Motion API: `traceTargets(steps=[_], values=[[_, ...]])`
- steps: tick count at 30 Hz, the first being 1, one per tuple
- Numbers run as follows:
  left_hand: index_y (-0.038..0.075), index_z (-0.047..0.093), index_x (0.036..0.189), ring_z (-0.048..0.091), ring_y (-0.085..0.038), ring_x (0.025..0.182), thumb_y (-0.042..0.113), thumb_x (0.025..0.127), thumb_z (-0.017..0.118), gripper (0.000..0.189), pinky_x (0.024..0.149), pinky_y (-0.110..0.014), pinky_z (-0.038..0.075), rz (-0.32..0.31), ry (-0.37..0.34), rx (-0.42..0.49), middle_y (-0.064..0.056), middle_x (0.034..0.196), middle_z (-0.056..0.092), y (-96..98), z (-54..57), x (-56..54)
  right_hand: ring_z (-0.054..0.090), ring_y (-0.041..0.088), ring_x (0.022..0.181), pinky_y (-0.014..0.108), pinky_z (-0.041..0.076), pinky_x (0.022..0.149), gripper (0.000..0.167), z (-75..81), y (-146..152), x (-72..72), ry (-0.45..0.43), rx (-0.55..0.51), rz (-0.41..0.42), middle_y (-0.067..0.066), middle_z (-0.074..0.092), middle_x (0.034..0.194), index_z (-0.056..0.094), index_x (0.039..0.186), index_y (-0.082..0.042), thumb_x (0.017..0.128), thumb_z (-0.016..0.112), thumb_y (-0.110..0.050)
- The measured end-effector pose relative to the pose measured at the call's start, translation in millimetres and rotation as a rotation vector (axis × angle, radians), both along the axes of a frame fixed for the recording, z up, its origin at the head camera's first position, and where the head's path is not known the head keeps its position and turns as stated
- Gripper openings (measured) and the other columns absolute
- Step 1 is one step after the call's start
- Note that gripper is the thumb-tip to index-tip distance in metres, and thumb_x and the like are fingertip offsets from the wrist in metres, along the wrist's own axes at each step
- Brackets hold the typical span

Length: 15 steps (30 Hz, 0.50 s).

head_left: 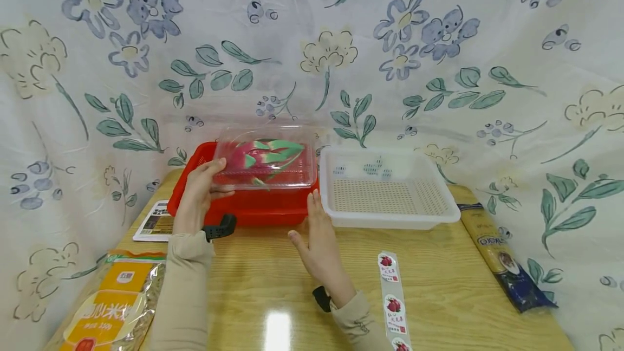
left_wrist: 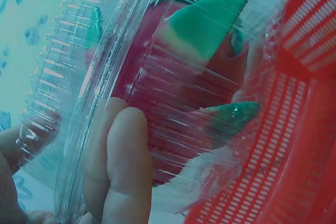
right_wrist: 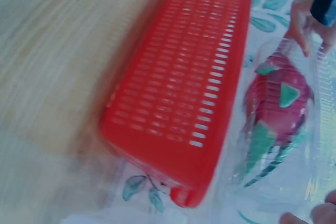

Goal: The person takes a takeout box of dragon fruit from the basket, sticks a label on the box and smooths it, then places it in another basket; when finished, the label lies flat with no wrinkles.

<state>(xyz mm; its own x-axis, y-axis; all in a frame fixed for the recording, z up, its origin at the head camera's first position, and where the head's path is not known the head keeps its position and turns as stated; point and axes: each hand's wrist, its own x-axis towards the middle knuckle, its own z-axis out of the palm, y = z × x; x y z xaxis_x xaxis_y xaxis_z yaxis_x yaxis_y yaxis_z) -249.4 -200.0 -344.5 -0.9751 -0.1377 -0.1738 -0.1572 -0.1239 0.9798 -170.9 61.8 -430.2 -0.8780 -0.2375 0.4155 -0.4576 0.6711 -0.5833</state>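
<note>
Nearest, a strip of labels (head_left: pixel 394 305) lies on the worktop (head_left: pixel 273 270); my right hand (head_left: pixel 319 245), straight-fingered, holds nothing; my left hand (head_left: pixel 197 183) grips the clear box (head_left: pixel 292 182) raised at the red basket (head_left: pixel 258 214), dragon fruit (head_left: pixel 246 157) already inside (lid apparently closed), box not yet set down.

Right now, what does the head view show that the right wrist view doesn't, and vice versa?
Only the head view shows the sticker strip, the orange-labelled bag and the blue-and-gold packet.

Only the right wrist view shows the rows of slots along the long outer side of the red basket.

Both share that basket, the clear container, the dragon fruit inside, the left hand gripping the container, fingers of the right hand, the table and the floral cloth.
</note>
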Motion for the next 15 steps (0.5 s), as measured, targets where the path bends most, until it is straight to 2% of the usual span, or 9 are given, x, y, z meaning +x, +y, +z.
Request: traceTargets(steps=[3, 7, 9, 15], values=[[0.004, 0.037, 0.144, 0.069, -0.008, 0.059, 0.045, 0.092, 0.061, 0.070, 0.062, -0.024, 0.059, -0.004, 0.037, -0.004, 0.005, 0.097, 0.060, 7.7, -1.7, 9.5, 0.011, 0.028, 0.152, 0.055, 0.018, 0.120, 0.079, 6.1, 3, 2.8, 0.071, -0.058, -0.009, 0.004, 0.001, 0.165, 0.004, 0.157, -0.011, 0.099, 0.048, -0.044], [0.004, 0.037, 0.143, 0.069, -0.006, 0.059, 0.043, 0.093, 0.060, 0.067, 0.063, -0.023, 0.059, -0.027, 0.063, 0.008, 0.009, 0.090, 0.064, 18.7, -6.3, 22.3, 0.013, 0.031, 0.151, 0.057, 0.019, 0.119, 0.079, 12.4, 7, 6.4, 0.130, -0.082, -0.038, 0.008, 0.008, 0.165, 0.008, 0.156, -0.010, 0.099, 0.037, -0.056], [0.004, 0.036, 0.143, 0.069, -0.006, 0.059, 0.041, 0.095, 0.058, 0.064, 0.062, -0.023, 0.059, -0.036, 0.066, 0.019, 0.011, 0.087, 0.064, 24.0, -8.3, 29.7, 0.014, 0.033, 0.151, 0.059, 0.019, 0.118, 0.081, 13.9, 11, 9.1, 0.132, -0.097, -0.059, 0.008, 0.009, 0.165, 0.007, 0.157, -0.011, 0.098, 0.029, -0.063], [0.002, 0.033, 0.143, 0.069, -0.007, 0.060, 0.034, 0.098, 0.055, 0.060, 0.060, -0.026, 0.059, -0.055, 0.071, 0.019, 0.014, 0.085, 0.064, 42.4, -17.3, 55.4, 0.015, 0.040, 0.148, 0.065, 0.021, 0.114, 0.080, 18.4, 31, 19.0, 0.074, -0.235, -0.059, 0.012, 0.007, 0.164, 0.002, 0.157, -0.016, 0.097, 0.028, -0.063]])
